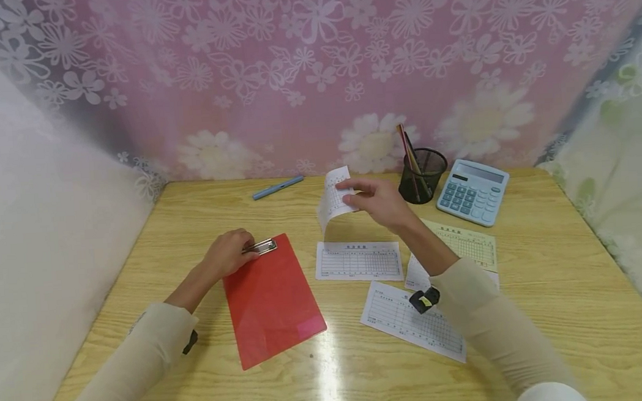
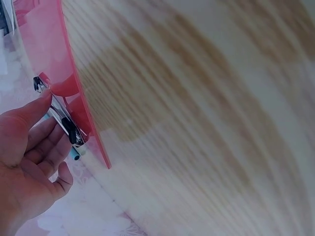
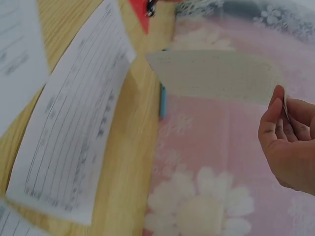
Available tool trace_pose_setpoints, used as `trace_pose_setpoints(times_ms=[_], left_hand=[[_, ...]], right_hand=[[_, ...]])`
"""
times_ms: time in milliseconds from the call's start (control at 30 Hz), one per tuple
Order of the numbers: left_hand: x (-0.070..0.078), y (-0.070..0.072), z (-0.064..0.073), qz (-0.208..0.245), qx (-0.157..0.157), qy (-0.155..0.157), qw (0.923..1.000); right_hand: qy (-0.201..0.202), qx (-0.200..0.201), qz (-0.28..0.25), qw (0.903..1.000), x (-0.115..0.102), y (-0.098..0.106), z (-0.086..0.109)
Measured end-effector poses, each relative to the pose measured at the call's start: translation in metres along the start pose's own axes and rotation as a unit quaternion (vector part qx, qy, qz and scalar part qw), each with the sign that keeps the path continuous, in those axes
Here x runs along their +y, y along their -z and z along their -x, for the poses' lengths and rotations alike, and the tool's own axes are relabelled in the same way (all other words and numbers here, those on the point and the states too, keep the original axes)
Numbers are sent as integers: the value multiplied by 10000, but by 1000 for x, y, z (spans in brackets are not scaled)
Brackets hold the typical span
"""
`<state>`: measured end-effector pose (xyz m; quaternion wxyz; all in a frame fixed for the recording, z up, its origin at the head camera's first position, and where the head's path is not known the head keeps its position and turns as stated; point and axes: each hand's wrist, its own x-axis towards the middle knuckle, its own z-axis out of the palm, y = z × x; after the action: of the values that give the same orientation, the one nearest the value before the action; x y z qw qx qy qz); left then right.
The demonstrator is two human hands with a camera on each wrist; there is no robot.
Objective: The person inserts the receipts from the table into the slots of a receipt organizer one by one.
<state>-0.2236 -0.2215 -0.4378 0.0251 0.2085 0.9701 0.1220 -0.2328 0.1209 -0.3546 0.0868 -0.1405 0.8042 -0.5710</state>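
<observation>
A red clipboard lies at a slant on the table, its metal clip at the upper end. My left hand grips that clip; in the left wrist view the thumb presses on one side, with fingers behind it. Above the table, my right hand pinches one end of a white printed form. The form bends and hangs to the left of the fingers. Below it, another printed form lies flat, and a second form is nearer the front, partly under the right forearm.
A yellow form overlaps white paper to the right. A blue calculator and a black mesh cup with pencils stand at the back right. Toward the back lies a blue pen. A floral curtain hangs behind the table.
</observation>
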Motion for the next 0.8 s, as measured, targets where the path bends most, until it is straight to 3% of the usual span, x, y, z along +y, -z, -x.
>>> trace_pose_setpoints(times_ms=[200,333,500,633,800], left_hand=[[0,1,0,-57,22,-16,10000],[-1,0,-2,-105,17,-90,9999],[-3,-1,-4,-94,-77,-77,9999],[-6,-2,-6,51,-199,-137,9997],[-8,-2,-7,96,-299,-119,9994]], right_hand=[[193,-367,-963,9945,-18,-17,1],[-32,-536,-1111,9924,-13,-26,3],[-637,-973,-783,9901,12,-38,5],[-886,-1429,-77,9857,34,-49,5],[-970,-1409,626,9833,45,-69,5]])
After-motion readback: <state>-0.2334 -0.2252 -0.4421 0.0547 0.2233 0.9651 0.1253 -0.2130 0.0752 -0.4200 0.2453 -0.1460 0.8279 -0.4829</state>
